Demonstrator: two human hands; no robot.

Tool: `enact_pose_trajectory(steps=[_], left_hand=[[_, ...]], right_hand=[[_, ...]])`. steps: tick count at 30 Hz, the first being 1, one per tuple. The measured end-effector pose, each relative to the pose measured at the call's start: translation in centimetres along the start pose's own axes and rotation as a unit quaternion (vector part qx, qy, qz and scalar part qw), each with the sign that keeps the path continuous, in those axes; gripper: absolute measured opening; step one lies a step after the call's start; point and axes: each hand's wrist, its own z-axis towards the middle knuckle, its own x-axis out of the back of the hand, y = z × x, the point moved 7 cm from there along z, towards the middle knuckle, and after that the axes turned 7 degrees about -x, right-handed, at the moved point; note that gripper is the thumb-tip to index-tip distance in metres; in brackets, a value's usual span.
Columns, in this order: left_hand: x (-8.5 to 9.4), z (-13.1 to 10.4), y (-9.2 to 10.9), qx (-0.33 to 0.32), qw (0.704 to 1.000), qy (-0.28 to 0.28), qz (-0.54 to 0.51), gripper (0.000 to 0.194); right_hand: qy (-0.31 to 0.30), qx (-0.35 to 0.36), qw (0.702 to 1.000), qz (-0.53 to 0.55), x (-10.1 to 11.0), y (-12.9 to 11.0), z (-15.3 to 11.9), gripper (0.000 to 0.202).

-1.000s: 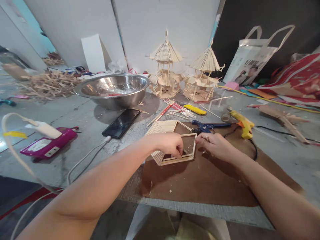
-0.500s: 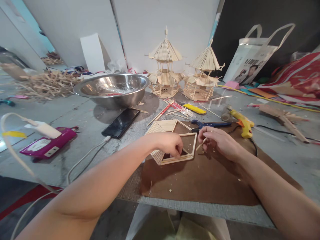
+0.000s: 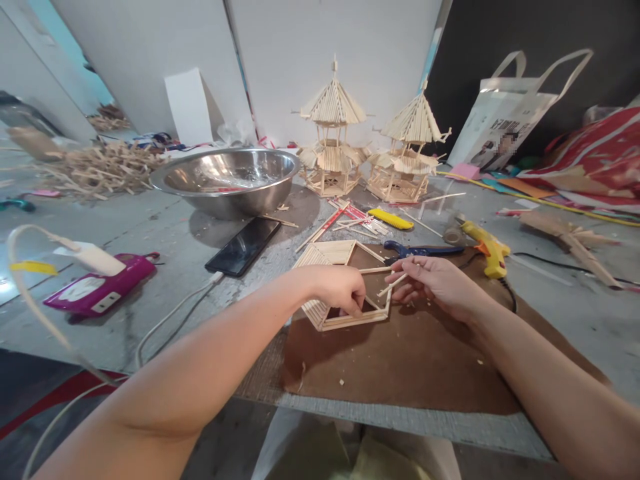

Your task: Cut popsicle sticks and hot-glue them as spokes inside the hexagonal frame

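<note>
While a short stick (image 3: 393, 285) is being pinched by the right hand (image 3: 431, 281) over the right edge of the flat stick frame (image 3: 313, 311), the frame is being supported at the left end of the brown mat (image 3: 400, 373) on the desk (image 3: 180, 247). Fingers of the left hand (image 3: 345, 290) are being curled down at the near side; whether anything's being gripped there can't be told, tbh. Progress-wise, it's being called roughly half covered: the left and far sections are being filled by tight rows of slats, while the right and near ones are being left as bare bars. Some of the near side is being hidden by the hand. Behind it, two roofed towers (image 3: 333, 107) are being displayed, with a glue gun (image 3: 485, 247) being parked off to the right.
</note>
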Motion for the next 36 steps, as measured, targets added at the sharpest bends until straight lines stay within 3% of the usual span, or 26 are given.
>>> enact_pose_trajectory(steps=[9,13,17,22,26,31,33,36], left_hand=[[0.0,0.0,0.1,0.000,1.000,-0.006,0.008,0.015],[-0.1,0.0,0.0,-0.009,1.000,-0.012,0.009,0.015],[-0.2,0.1,-0.1,-0.014,1.000,-0.010,0.007,0.016],[-0.2,0.1,0.0,-0.009,1.000,-0.016,0.018,0.016],[-0.1,0.0,0.2,-0.012,0.999,-0.024,0.034,0.018],[-0.2,0.0,0.0,-0.009,0.999,-0.025,0.034,0.019],[-0.2,0.0,0.0,-0.009,0.999,-0.023,0.034,0.019],[-0.1,0.0,0.1,-0.010,0.999,-0.024,0.033,0.017]], right_hand=[[0.068,0.024,0.996,-0.045,0.6,-0.5,-0.3,0.033],[0.079,0.014,0.995,-0.065,1.0,-0.6,-0.4,0.025],[0.141,0.004,0.980,-0.138,2.5,-0.8,-0.4,0.011],[0.116,0.021,0.937,-0.330,2.5,-1.2,-0.3,0.012],[0.106,0.045,0.866,-0.486,1.8,-1.4,-0.5,0.021],[0.176,0.102,0.775,-0.598,1.3,-2.4,-1.0,0.030],[0.158,0.145,0.762,-0.611,0.4,-2.6,-1.2,0.024],[0.062,0.188,0.780,-0.594,-1.8,-2.2,-1.4,0.019]])
